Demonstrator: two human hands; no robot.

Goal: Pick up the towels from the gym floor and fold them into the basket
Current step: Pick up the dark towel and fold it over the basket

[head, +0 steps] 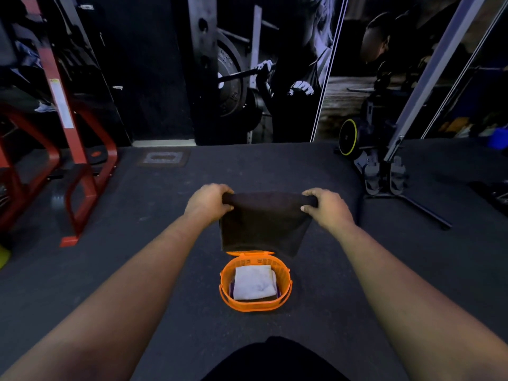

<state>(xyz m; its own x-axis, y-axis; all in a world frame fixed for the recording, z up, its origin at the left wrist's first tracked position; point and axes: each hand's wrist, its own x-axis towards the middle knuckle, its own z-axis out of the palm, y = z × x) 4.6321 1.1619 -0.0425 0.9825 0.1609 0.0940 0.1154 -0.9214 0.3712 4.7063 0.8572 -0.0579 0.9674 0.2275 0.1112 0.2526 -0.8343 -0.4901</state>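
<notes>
A dark brown towel (264, 224) hangs in the air, stretched between both hands above the floor. My left hand (209, 202) grips its upper left corner, and my right hand (328, 207) grips its upper right corner. The towel's lower edge hangs just beyond the far rim of an orange plastic basket (286, 295) that stands on the dark gym floor. Inside the basket lies a folded white towel (254, 281), with a bit of purple cloth showing under it.
A red metal machine frame (74, 160) stands at the left. A grey cable machine base with a yellow-rimmed wheel (347, 137) stands at the right. A wall with gym posters runs behind. Dark rubber floor (165, 257) surrounds the basket.
</notes>
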